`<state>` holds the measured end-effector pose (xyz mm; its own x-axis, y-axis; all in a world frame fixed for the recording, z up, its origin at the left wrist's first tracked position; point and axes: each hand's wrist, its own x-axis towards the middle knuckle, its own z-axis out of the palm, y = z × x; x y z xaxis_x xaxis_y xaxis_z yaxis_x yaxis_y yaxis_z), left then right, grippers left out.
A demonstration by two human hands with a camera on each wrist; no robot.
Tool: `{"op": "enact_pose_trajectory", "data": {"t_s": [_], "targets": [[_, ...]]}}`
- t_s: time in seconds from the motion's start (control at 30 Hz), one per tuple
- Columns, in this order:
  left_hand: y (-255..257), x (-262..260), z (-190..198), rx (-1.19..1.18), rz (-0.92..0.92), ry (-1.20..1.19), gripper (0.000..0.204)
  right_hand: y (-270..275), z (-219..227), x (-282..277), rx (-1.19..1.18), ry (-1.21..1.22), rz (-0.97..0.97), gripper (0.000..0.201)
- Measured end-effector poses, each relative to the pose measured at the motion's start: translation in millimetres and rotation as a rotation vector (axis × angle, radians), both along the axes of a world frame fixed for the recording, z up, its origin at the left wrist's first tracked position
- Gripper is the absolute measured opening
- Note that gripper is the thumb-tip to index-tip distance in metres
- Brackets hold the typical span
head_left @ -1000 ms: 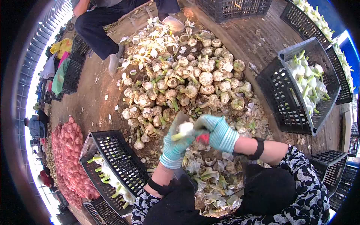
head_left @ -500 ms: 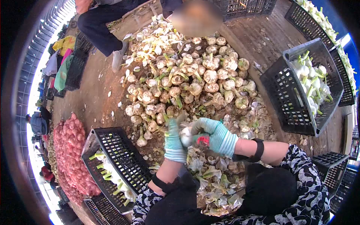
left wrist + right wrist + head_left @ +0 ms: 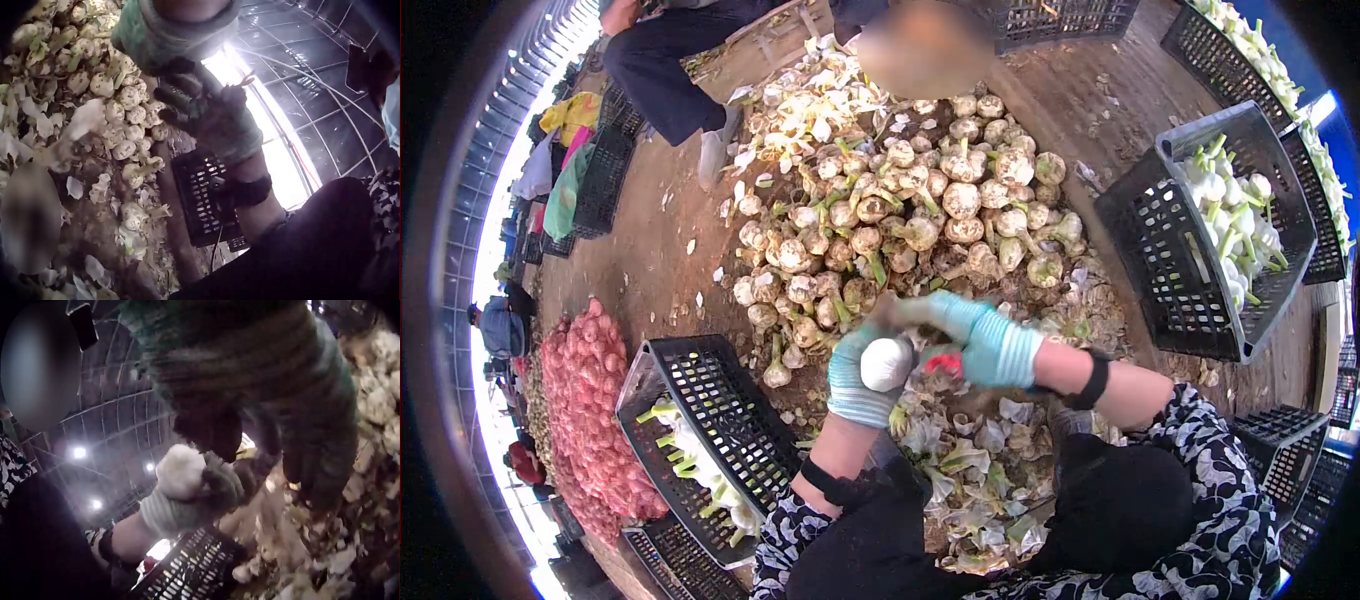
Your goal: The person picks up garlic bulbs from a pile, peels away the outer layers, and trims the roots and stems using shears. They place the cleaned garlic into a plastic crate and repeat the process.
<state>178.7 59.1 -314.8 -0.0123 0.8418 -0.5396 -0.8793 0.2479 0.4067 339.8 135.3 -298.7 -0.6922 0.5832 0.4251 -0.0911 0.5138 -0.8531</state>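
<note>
A peeled white garlic bulb [image 3: 887, 364] sits in my left hand [image 3: 855, 390], whose gloved fingers curl round it. It also shows pale in the right wrist view, as the garlic bulb [image 3: 180, 472] above the left palm. My right hand [image 3: 998, 345], gloved too and slightly blurred, grips a small red-handled tool [image 3: 943, 365]; the tool's working end is hidden. The right fingers reach across to the far side of the bulb, near the left fingertips. Beyond both hands lies a heap of dirty, unpeeled garlic [image 3: 920, 200].
Black crates of trimmed garlic stand at the right [image 3: 1180, 270] and left [image 3: 720, 430]. A red net sack [image 3: 590, 420] lies far left. Loose peelings [image 3: 970, 460] cover the ground between my knees. Another person's leg [image 3: 670, 80] is beyond the heap.
The bulb has turned in the left hand: its green stem pointed left a second ago, and now its white rounded side faces up. The right hand has swung across toward the left fingertips.
</note>
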Motion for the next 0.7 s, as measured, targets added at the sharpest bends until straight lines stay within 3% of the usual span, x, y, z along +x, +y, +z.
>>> {"op": "enact_pose_trajectory", "data": {"t_s": [0.03,0.07,0.13,0.17,0.2,0.23,0.27,0.33,0.4,0.43,0.53,0.57,0.6,0.67,0.7], "targets": [[5.5,1.7,7.7,-0.031,-0.011,-0.045,0.046,-6.1,-3.7,0.0,-0.127,-0.101,0.102,0.042],[4.4,1.2,20.5,-0.108,0.070,0.133,0.048,-10.7,-6.4,0.4,-0.316,-0.246,0.107,0.040],[-6.4,-26.0,48.8,0.086,0.222,0.036,0.044,-1.5,-39.5,11.9,-0.437,-0.409,0.069,0.032],[-24.6,-71.7,31.4,0.104,0.405,0.247,0.036,11.4,-53.9,20.1,-0.482,-0.432,-0.073,0.029],[-33.8,-121.7,27.1,0.542,0.195,-0.245,0.027,27.6,-63.4,29.7,-0.470,-0.545,-0.187,0.028],[-35.9,-92.6,87.9,0.743,0.331,-0.230,0.023,42.4,-64.0,34.3,-0.392,-0.571,-0.298,0.032],[-62.7,-132.5,74.0,0.927,0.229,-0.321,0.028,55.2,-57.0,33.8,-0.504,-0.758,-0.512,0.035],[-57.8,-113.2,79.6,1.000,0.269,-0.337,0.048,85.1,-59.2,27.2,-0.243,-0.840,-0.651,0.042],[-59.0,-111.4,55.9,0.646,0.613,-0.274,0.064,110.2,-57.5,10.9,-0.082,-0.895,-0.658,0.050],[-56.1,-112.3,44.5,0.632,0.521,-0.277,0.068,123.1,-65.1,2.4,0.029,-0.953,-0.598,0.051],[-55.7,-135.4,42.7,0.476,0.901,-0.044,0.079,138.0,-79.7,-5.9,0.216,-1.077,-0.481,0.056],[-55.8,-144.9,49.7,0.356,1.002,0.151,0.080,139.3,-83.6,-7.9,0.302,-1.142,-0.424,0.059],[-58.4,-153.2,53.2,0.289,1.097,0.171,0.075,140.2,-86.6,-6.9,0.238,-1.045,-0.432,0.058],[-79.6,-181.6,36.8,0.181,1.198,0.195,0.066,137.6,-89.9,-6.8,0.334,-1.093,-0.435,0.056],[-92.5,-193.6,17.3,0.300,1.072,0.237,0.055,136.3,-100.8,-2.4,0.365,-1.028,-0.418,0.052]]}}
